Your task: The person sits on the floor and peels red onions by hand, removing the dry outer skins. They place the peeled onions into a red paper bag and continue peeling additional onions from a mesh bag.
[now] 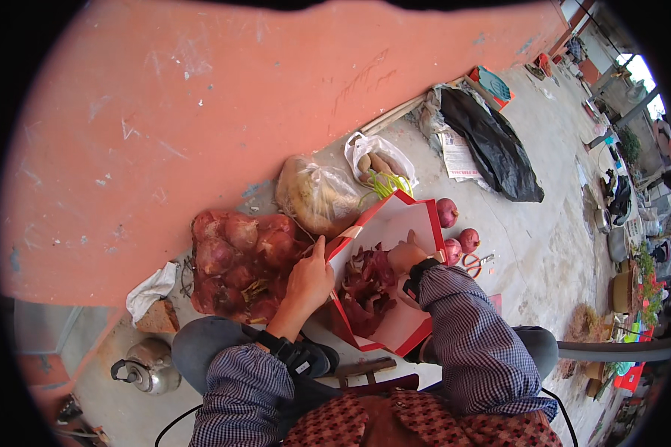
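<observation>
A red paper bag with a white inside [416,215] stands mouth-up between my knees. Dry purple onion skins [366,279] lie in it. My left hand [311,279] grips the bag's left rim, its fingertips partly hidden. Reaching inside, my right hand [407,256] is beside the skins with one finger raised; whether it holds any is hidden. To the left of the bag lies a red mesh sack of onions [237,262]. Several loose red onions [447,213] rest on the floor at the bag's right, near orange-handled scissors [472,265].
Beyond the bag are a clear plastic bag of produce [316,195] and a white bag of tubers [381,162]. Black plastic sheeting [489,145] lies farther right. A metal kettle [152,366] and a brick [157,317] sit at left, by the orange wall [145,139].
</observation>
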Tool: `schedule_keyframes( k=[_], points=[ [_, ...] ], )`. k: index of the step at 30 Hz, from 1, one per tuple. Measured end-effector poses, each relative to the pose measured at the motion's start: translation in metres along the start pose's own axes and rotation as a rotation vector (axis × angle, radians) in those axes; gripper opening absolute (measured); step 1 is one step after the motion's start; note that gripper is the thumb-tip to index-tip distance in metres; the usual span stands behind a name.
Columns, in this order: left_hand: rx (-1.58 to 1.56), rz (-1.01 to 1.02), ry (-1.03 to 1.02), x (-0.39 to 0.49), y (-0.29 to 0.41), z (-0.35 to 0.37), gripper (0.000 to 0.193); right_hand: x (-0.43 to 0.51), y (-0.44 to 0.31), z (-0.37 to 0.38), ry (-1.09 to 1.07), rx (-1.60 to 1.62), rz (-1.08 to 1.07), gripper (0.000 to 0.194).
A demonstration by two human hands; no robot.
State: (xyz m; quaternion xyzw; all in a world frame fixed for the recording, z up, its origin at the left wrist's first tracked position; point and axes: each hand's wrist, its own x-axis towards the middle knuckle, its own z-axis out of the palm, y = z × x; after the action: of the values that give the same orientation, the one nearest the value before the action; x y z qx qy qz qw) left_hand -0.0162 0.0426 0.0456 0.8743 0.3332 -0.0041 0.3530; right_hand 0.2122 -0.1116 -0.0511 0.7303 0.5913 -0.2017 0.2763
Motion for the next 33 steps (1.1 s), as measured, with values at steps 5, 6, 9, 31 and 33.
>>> schedule_keyframes(
  k=[5,6,9,31,33],
  points=[
    [0.049,0.009,0.013,0.002,0.002,-0.004,0.063,-0.02,0.004,-0.089,0.217,0.444,-0.146,0.025],
    [0.061,0.004,-0.003,0.003,0.003,-0.005,0.066,-0.032,0.004,-0.103,0.287,0.453,-0.2,0.026],
    [0.053,0.01,-0.014,-0.001,0.007,-0.007,0.07,-0.075,-0.001,-0.128,0.458,0.4,-0.164,0.02],
    [-0.061,0.145,0.031,-0.006,0.015,0.01,0.056,-0.168,-0.065,-0.052,0.481,0.305,0.061,0.032],
    [-0.112,0.217,0.097,-0.001,0.008,0.016,0.048,-0.16,-0.065,-0.045,0.413,0.271,0.072,0.034]
  ],
)
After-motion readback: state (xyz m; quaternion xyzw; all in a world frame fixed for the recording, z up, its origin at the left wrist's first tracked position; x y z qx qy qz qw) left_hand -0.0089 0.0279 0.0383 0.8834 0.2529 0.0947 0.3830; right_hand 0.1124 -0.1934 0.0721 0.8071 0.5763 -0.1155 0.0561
